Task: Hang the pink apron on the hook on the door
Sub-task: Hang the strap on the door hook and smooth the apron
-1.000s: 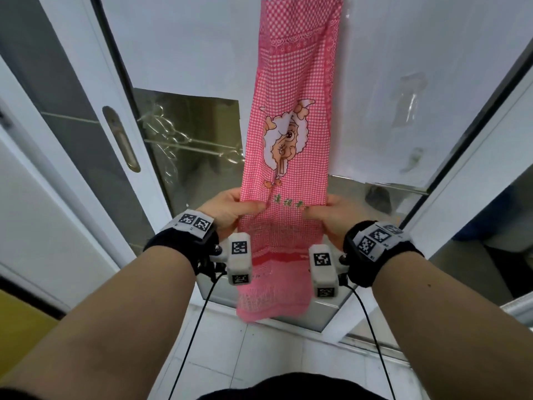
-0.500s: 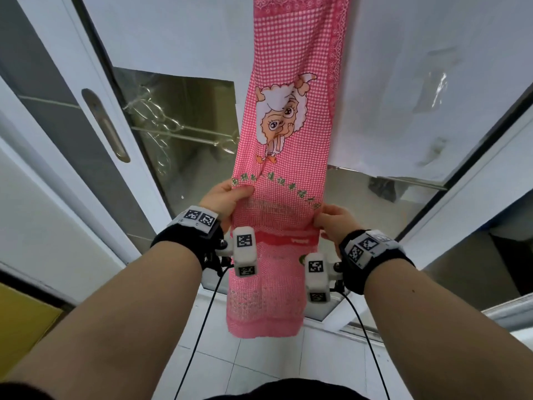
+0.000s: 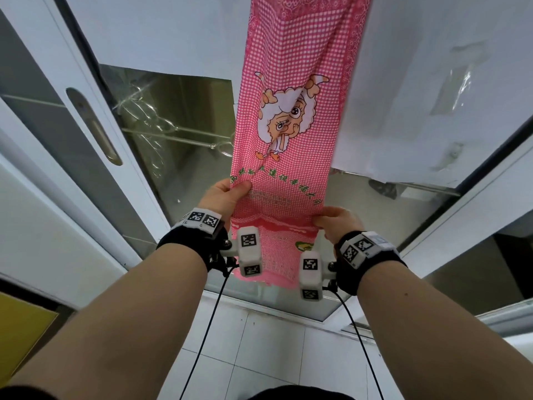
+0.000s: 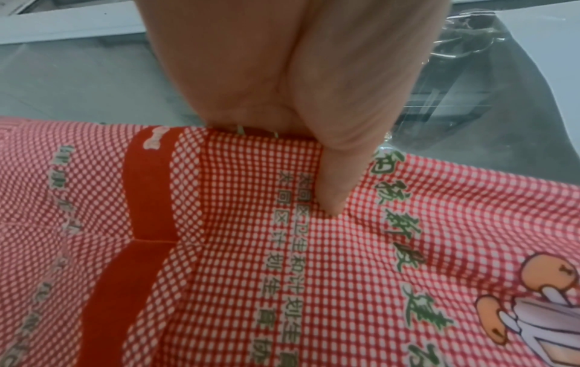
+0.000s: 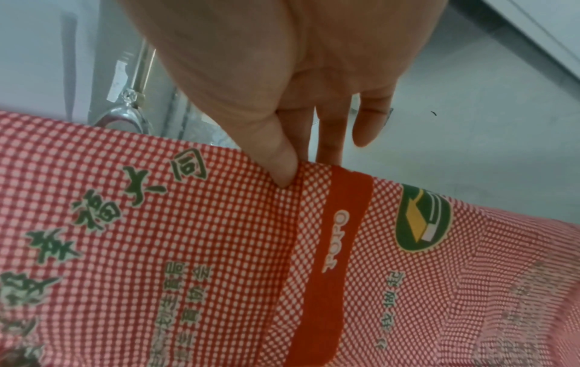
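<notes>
The pink checked apron (image 3: 288, 96) with a cartoon sheep hangs down the white door (image 3: 161, 33); its top runs out of the head view, so the hook is not seen. My left hand (image 3: 227, 194) pinches the apron's left edge, thumb on the front of the cloth (image 4: 332, 193). My right hand (image 3: 331, 223) pinches the right edge near the red band (image 5: 342, 223), thumb (image 5: 282, 171) on the cloth, the other fingers behind it. The cloth is stretched flat between both hands.
A glass panel (image 3: 178, 125) in the door lies behind the apron, with a metal rail (image 3: 173, 134) seen through it. A door handle (image 3: 95, 128) is at the left. A white frame (image 3: 476, 197) stands at the right, tiled floor (image 3: 259, 342) below.
Both hands have slid down the apron's side edges, and the view has tilted so the apron and its sheep print sit nearer and larger.
</notes>
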